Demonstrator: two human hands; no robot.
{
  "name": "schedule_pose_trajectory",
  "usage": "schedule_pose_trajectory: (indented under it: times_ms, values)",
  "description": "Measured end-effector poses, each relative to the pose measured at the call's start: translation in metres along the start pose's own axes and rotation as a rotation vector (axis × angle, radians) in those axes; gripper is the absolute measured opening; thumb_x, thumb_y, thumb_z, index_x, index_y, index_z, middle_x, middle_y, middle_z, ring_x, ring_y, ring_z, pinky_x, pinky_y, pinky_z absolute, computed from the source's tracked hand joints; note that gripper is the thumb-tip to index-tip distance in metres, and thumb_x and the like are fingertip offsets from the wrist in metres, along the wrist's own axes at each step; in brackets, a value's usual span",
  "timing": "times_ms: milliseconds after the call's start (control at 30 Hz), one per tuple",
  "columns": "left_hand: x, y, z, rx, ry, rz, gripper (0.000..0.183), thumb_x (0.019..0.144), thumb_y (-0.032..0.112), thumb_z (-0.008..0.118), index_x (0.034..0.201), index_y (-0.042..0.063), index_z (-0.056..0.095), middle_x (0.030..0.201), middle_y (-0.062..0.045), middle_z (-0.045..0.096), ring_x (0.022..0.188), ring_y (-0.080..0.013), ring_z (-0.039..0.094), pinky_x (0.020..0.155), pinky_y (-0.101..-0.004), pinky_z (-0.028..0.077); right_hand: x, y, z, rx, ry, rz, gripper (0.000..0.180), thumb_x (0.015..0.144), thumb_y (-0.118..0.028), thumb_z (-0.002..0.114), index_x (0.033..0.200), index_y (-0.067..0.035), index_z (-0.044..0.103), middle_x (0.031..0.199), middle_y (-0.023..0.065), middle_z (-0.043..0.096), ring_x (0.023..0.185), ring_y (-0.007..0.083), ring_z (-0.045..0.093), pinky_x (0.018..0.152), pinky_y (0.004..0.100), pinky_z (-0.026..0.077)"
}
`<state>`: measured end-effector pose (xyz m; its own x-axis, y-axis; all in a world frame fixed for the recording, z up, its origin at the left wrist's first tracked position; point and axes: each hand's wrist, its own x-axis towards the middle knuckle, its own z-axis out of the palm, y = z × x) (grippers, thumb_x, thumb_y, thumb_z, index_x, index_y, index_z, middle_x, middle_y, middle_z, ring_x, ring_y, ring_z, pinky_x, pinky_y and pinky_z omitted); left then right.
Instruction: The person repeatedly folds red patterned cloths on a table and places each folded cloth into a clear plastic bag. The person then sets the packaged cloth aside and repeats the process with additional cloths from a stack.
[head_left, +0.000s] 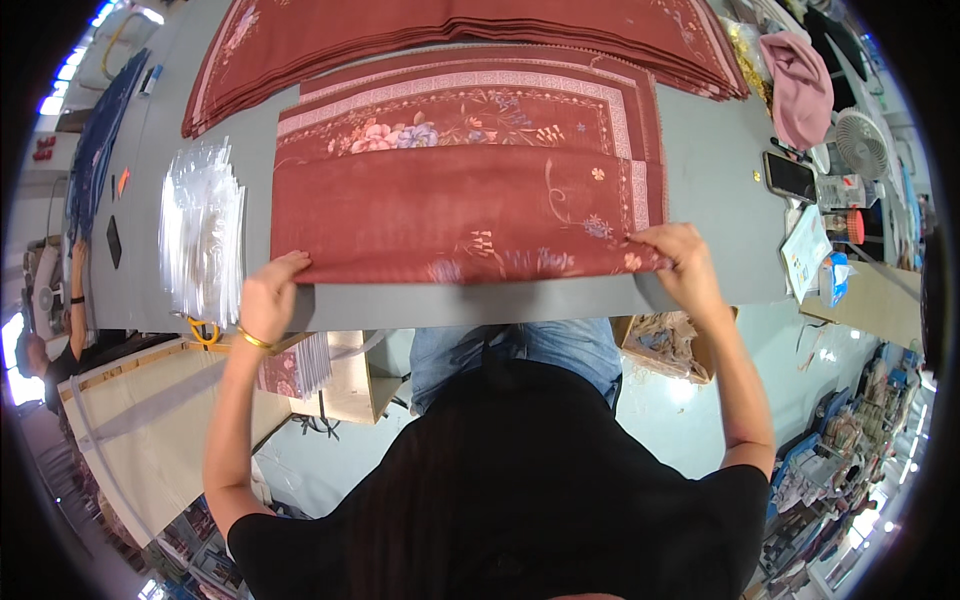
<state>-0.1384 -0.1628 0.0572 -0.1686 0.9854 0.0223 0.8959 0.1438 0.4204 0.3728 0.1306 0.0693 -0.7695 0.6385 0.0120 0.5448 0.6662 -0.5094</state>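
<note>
A partly folded, rust-red floral cloth (450, 202) with a pale patterned border lies on the grey table before me. My left hand (271, 294), with a gold-coloured bangle at the wrist, pinches the near left corner. The near right corner is gripped by my right hand (679, 266), its thumb and fingertips on the fabric. Between the hands the near edge runs almost straight, close to the table's front edge. Beyond it is a stack of folded red cloths (465, 22) with a similar print.
Clear plastic bags (202, 232) lie left of the cloth. At the right are a phone (790, 177), a small fan (861, 142), a jar with a red lid (853, 226) and a pink cloth (799, 90). A co-worker's arm (78, 300) reaches onto the table at far left.
</note>
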Motion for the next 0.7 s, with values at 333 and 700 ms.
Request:
schedule_pose_trajectory:
  times_ms: [333,700]
  values:
    - [0.221,-0.073,-0.042,-0.066,0.155,-0.221,0.029,0.091,0.019,0.054,0.097,-0.006,0.068,0.083,-0.023,0.067,0.082,-0.0314,0.068,0.079,-0.0406,0.051,0.194,0.043,-0.052,-0.044,-0.068,0.139,0.024,0.085,-0.016,0.076,0.101,0.002,0.072,0.072,0.0067,0.067,0.070,0.0174,0.061,0.069,0.0362,0.051]
    - [0.161,-0.044,0.052,0.385,0.392,-0.248,0.053,0.096,0.041,0.066,0.138,0.009,0.058,0.149,-0.020,0.052,0.143,-0.0392,0.042,0.116,-0.0529,0.032,0.133,0.010,0.063,-0.490,0.181,0.107,0.070,0.102,-0.048,0.055,0.155,-0.007,0.040,0.164,0.0159,0.034,0.153,0.0339,0.028,0.124,0.0543,0.020]
